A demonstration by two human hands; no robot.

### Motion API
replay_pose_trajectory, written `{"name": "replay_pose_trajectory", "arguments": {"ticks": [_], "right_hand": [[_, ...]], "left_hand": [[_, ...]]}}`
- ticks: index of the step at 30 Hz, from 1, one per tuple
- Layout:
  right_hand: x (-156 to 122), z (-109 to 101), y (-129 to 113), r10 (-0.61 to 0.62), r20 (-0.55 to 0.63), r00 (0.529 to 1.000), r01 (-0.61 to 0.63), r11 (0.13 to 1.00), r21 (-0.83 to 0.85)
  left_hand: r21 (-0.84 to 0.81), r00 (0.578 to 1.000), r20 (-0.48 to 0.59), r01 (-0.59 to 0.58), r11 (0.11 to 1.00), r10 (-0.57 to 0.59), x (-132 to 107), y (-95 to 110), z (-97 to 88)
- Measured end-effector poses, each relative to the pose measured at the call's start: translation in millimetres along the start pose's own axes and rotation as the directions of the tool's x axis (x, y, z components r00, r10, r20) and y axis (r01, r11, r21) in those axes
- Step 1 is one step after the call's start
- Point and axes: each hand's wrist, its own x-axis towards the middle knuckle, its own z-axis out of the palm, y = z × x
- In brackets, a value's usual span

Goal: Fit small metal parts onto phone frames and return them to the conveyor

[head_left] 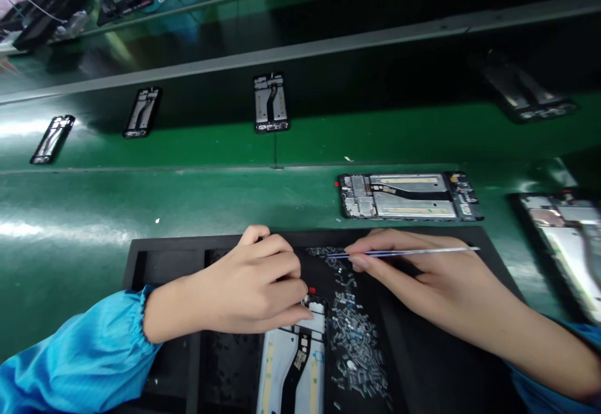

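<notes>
My left hand [256,285] is curled, its fingertips pressed on the top end of an opened phone frame [293,370] that lies in a black tray [154,263]. My right hand [422,279] pinches thin metal tweezers [404,252], whose tips reach left over a heap of several tiny silvery parts [357,339] in the tray's middle compartment. Both forearms wear blue sleeves.
Another opened phone frame [408,196] lies on the green bench just beyond the tray, and one more [563,238] at the right edge. Several frames [270,102] ride on the green conveyor behind. Cables and devices sit at the far top left.
</notes>
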Motion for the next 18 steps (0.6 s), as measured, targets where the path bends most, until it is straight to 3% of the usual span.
{"name": "replay_pose_trajectory", "arguments": {"ticks": [6,10,13,15,18], "right_hand": [[0.0,-1.2,2.1,0.011,-0.001,1.0,-0.011,1.0,0.024],[-2.0,-7.4,-1.7,0.063,-0.089,0.994,-0.06,0.998,0.037],[-2.2,-6.0,-22.0,0.122,-0.183,0.976,-0.102,0.988,0.112],[-0.9,3.1,-41.5,0.105,-0.171,0.98,-0.076,0.982,0.172],[1.6,26.6,-64.4,-0.017,-0.063,0.998,0.027,0.985,0.169]], "left_hand": [[0.056,0.999,-0.05,-0.017,0.998,0.02,0.4,1.3,-0.4],[0.272,0.99,-0.131,-0.024,0.962,0.062,-15.4,46.9,13.2],[0.478,0.991,-0.131,0.083,0.874,-0.022,-35.7,89.5,31.2],[0.552,0.985,-0.138,0.162,0.818,-0.102,-45.7,106.7,40.6],[0.561,0.986,-0.108,0.166,0.811,-0.127,-51.7,112.6,45.3]]}}
